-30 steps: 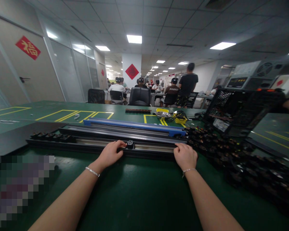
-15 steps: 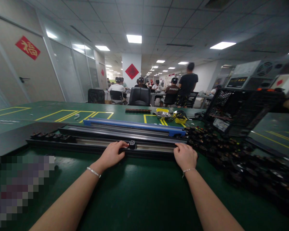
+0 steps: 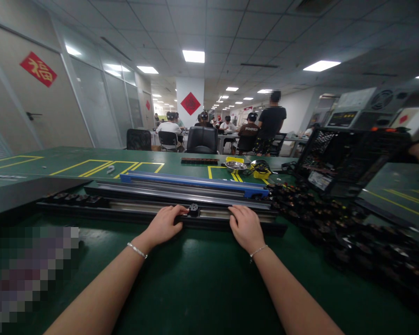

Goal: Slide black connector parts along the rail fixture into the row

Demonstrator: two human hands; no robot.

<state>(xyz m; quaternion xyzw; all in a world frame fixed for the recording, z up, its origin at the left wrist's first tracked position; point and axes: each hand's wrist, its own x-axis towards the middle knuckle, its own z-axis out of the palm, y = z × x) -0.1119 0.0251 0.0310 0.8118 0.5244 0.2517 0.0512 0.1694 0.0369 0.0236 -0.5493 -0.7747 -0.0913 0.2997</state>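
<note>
A long black rail (image 3: 125, 213) with a pale metal strip along its channel lies across the green table. A small black part with a round, slotted top (image 3: 193, 209) sits in the channel. My left hand (image 3: 164, 224) is closed at this part's left side, fingertips against it and thumb low over the rail's near edge. Further right, my right hand (image 3: 247, 226) rests over the rail with bent, slightly parted fingers, apart from the small part; nothing shows in it. Several similar black parts (image 3: 77, 198) sit in the rail's left end.
Behind the rail lie a grey-black rail (image 3: 174, 192) and a blue one (image 3: 195, 182). Many black parts (image 3: 321, 214) are heaped at right, near an open computer case (image 3: 352, 158). A metal bowl (image 3: 236, 165) stands farther back. Several people are beyond the table.
My right hand has moved left along the rail, nearer the small black part. That part has shifted slightly right with my left hand beside it.
</note>
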